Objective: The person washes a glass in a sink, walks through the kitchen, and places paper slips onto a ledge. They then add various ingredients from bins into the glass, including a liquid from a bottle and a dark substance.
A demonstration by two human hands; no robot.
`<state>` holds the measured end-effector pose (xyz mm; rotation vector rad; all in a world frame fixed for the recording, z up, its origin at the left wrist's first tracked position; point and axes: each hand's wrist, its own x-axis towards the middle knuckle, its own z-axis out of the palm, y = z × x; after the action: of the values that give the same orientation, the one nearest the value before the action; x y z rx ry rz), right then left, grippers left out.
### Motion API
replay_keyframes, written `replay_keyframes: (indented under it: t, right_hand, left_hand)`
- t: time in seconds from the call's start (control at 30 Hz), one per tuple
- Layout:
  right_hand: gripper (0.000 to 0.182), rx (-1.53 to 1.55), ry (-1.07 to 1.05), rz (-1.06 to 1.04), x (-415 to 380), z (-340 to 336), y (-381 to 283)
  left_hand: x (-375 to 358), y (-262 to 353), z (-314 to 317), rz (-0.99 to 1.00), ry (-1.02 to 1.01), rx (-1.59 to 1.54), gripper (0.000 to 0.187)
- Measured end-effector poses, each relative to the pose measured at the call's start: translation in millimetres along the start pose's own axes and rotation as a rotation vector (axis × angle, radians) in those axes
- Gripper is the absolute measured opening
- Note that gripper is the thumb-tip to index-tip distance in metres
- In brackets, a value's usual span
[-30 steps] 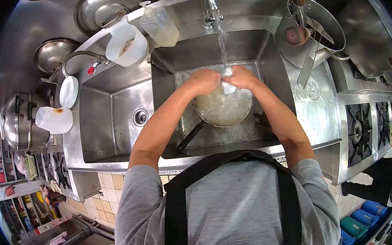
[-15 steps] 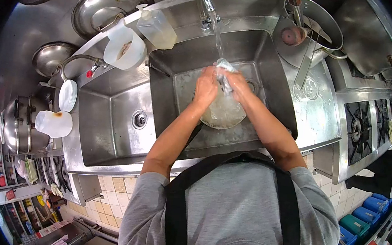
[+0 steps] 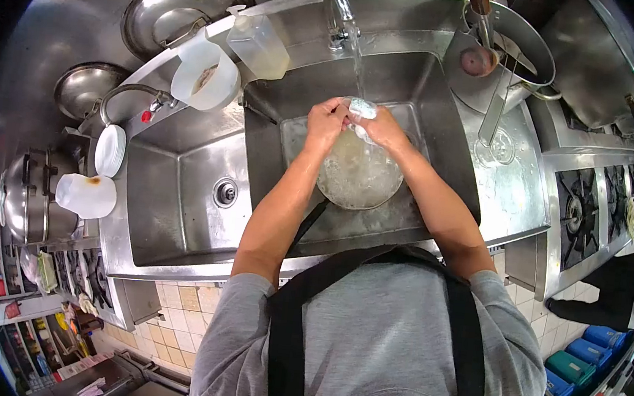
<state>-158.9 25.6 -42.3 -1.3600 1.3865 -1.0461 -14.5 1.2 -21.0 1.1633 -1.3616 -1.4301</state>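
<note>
Under the stream from the faucet (image 3: 338, 17), both of my hands hold a wet white cloth (image 3: 362, 109). My left hand (image 3: 327, 123) has its fingers closed at the cloth's left side. On the right side, my right hand (image 3: 386, 128) is wrapped against the same cloth. Beneath them, a round pan (image 3: 361, 179) with cloudy water in it lies in the large sink basin (image 3: 444, 141). Its dark handle (image 3: 310, 222) points toward my body.
Left of the basin is a smaller sink (image 3: 179, 207). Behind it stand a soap bottle (image 3: 259, 47) and a white plastic container (image 3: 217, 85). A large pot (image 3: 487, 92) with utensils is at the right, beside a stove (image 3: 579, 208). Another person's dark-clothed leg (image 3: 589, 308) shows at far right.
My hands have drawn slightly apart, and the cloth between them has changed shape. More of the pan shows below. The other person's leg at far right has shifted a little.
</note>
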Motion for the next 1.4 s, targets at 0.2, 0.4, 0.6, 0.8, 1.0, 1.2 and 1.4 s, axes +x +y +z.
replay_keyframes:
  t: [0.2, 0.4, 0.6, 0.8, 1.0, 1.2, 1.4]
  right_hand:
    - [0.036, -0.186, -0.169, 0.011, -16.5, 8.2, -35.7]
    - [0.055, -0.593, -0.314, -0.127, 7.7, 34.6, -26.9]
    - [0.061, 0.052, -0.409, -0.07, 102.5, 114.8, -172.7]
    - [0.044, 0.259, -0.241, -0.079, 134.6, 141.6, -184.8]
    - [0.028, 0.406, -0.245, 0.359, 99.9, 59.6, -2.9]
    - [0.022, 0.672, -0.08, 0.365, 91.7, 5.4, 57.8]
    - [0.02, 0.26, -0.198, 0.462, 74.6, -26.8, -34.1]
  left_hand:
    - [-9.4, 1.2, -18.9, 0.007, 0.174, -0.206, 0.017]
    - [-26.1, -31.3, -107.6, 0.033, 0.534, -0.501, 0.018]
    - [-59.8, -16.3, -124.3, -0.097, 0.439, -0.489, 0.018]
    - [-64.7, -21.9, -124.1, -0.224, 0.356, -0.523, 0.021]
    - [-40.1, -60.3, -102.0, -0.295, 0.233, -0.559, 0.021]
    - [9.3, -78.3, -15.8, -0.407, -0.005, -0.609, 0.028]
    - [64.0, -90.9, 25.2, -0.437, -0.163, -0.601, 0.03]
